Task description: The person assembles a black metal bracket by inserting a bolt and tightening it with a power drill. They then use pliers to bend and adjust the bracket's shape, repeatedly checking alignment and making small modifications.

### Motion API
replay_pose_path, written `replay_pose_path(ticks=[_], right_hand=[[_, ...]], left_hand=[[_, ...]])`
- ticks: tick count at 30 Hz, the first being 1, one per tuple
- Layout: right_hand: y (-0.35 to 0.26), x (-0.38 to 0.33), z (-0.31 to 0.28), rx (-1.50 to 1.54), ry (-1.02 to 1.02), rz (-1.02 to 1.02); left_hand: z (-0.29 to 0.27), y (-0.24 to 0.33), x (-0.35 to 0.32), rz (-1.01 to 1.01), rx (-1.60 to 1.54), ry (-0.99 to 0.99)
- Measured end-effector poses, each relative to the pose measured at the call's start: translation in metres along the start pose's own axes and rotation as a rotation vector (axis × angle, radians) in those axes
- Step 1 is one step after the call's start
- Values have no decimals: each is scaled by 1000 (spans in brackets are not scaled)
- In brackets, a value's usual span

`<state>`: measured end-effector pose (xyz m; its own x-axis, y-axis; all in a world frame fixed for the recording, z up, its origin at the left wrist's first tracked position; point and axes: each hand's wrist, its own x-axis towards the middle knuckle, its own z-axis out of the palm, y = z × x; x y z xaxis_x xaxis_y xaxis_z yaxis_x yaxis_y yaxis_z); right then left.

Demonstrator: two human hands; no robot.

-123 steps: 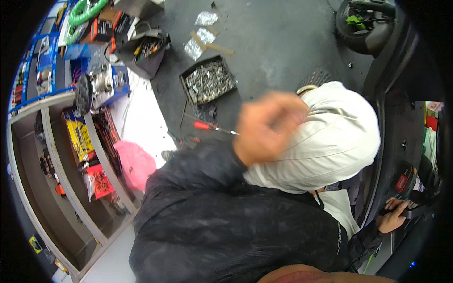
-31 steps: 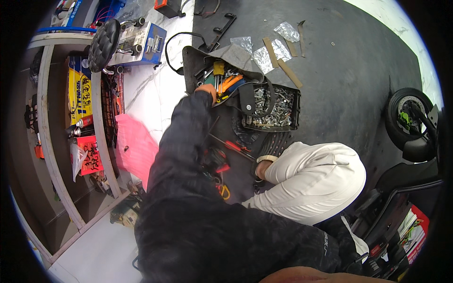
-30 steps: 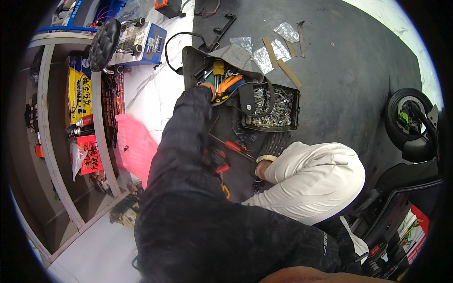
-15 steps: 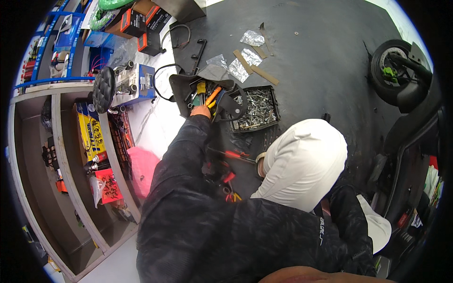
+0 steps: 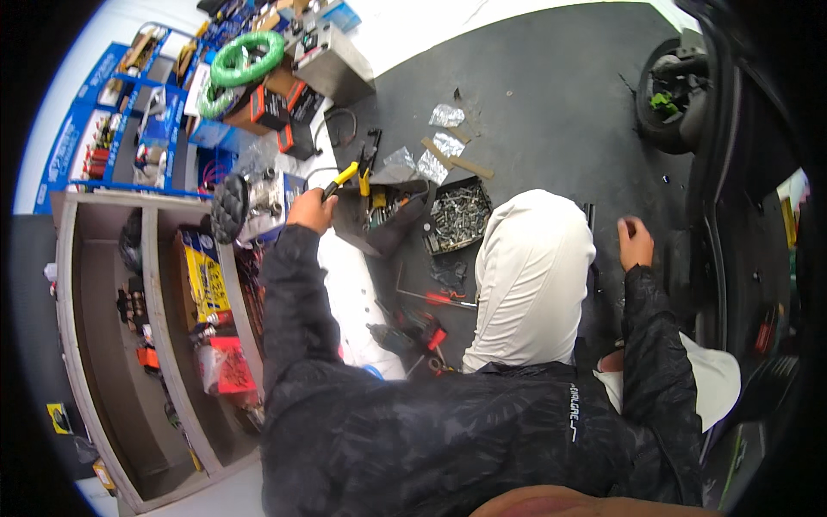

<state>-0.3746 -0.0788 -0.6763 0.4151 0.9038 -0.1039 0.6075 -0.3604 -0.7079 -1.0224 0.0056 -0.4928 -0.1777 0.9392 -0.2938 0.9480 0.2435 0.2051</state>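
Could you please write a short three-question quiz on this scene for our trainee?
1. Multiple choice: which hand holds the yellow-and-black tool? A: right; B: left; C: both.
2. True or false: the metal parts lie to the right of the tool bag in the picture.
3. Fill in the colour: the large ring at upper left is ____.
Key: 1: B, the left hand. 2: True. 3: Green.
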Motion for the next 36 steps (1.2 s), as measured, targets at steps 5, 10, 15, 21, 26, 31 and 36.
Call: replay_pose_path(ticks=[5, 10, 15, 21, 26, 31, 36], right_hand=[[-196, -56, -68, 302, -5, -814], [-259, -81, -157, 497, 120, -754], [-164, -84, -223, 661, 12, -392], [-58, -131, -267, 611, -209, -10], [-28, -181, -266, 774, -478, 200], [-5, -231, -250, 473, -730, 414], [8, -255, -223, 496, -648, 179]], left_hand=[[-43, 174, -92, 403, -782, 107], [-7, 363, -196, 843, -685, 237], [28, 458, -264, 1165, -433, -169], [55, 523, -132, 873, -218, -1009], [345, 523, -28, 321, 65, -872], [549, 456, -53, 168, 284, -688], [551, 444, -62, 669, 381, -577]])
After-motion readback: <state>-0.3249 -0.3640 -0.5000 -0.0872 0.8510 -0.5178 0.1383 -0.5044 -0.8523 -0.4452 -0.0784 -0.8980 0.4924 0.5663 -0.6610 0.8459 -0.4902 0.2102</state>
